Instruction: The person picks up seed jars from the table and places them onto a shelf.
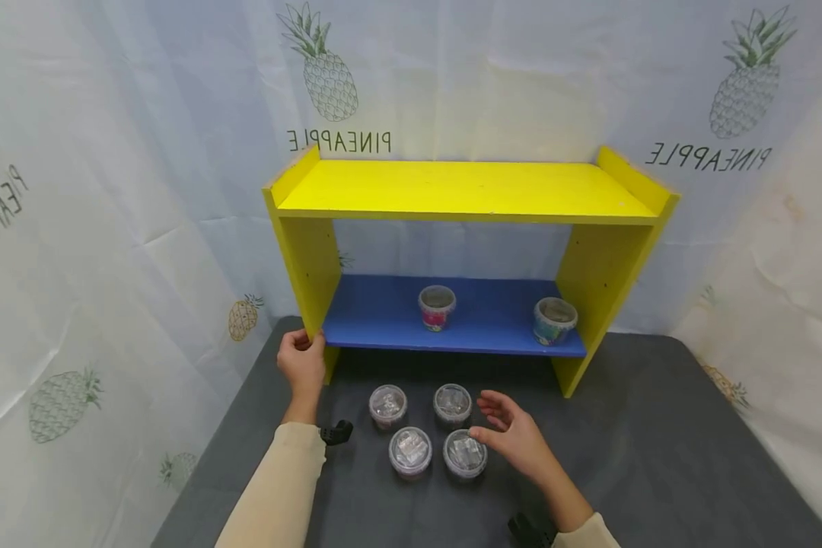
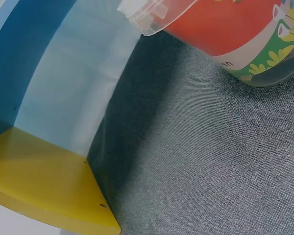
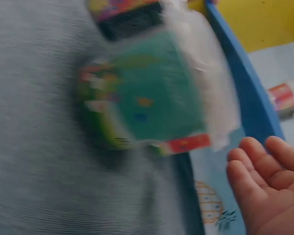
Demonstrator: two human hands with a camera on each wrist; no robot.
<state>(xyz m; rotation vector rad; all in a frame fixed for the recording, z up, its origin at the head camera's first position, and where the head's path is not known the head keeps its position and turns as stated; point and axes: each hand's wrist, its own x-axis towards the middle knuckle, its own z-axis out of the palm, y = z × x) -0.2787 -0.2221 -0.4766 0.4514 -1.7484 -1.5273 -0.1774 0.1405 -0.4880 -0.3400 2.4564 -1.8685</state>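
My left hand [image 1: 303, 371] grips the front edge of the left side panel of a yellow and blue shelf unit [image 1: 479, 215], level with the blue board. My right hand [image 1: 518, 443] hovers just right of several lidded plastic tubs, fingers loosely bent and holding nothing. Nearest to it are the front right tub [image 1: 465, 454] and the back right tub [image 1: 452, 404]. To their left stand the front left tub [image 1: 410, 451] and the back left tub [image 1: 387, 406]. In the right wrist view a green-labelled tub [image 3: 157, 93] is blurred beside my fingers [image 3: 245, 183].
On the blue board [image 1: 383, 304] stand a pink-labelled tub [image 1: 437, 307] near the middle and a blue-green one [image 1: 555, 320] at the right end. A dark cloth covers the table [image 1: 657, 441]. Behind hangs a white curtain [image 1: 493, 76] printed with pineapples.
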